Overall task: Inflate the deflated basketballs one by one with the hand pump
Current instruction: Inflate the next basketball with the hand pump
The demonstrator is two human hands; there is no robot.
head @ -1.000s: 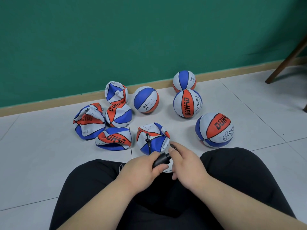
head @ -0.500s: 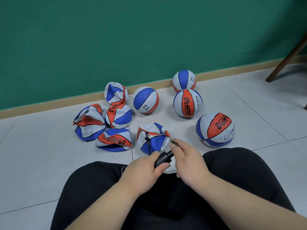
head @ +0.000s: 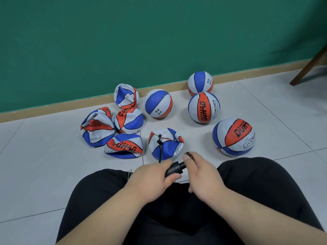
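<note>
Crumpled basketball [head: 165, 145] with hose [head: 160, 147] plugged in, pump [head: 175, 169] held by both hands.

You see soft, even indoor light, moderately bright; the grey floor tiles [head: 44, 174] read matte. The inflated balls [head: 233, 137] cast only faint, diffuse shadows close beneath them. Wide-angle distortion bows the baseboard [head: 53, 107] toward the left and right edges. The green wall [head: 159, 32] darkens toward its top corners, and your near forearms [head: 265, 218] look slightly soft.
</note>
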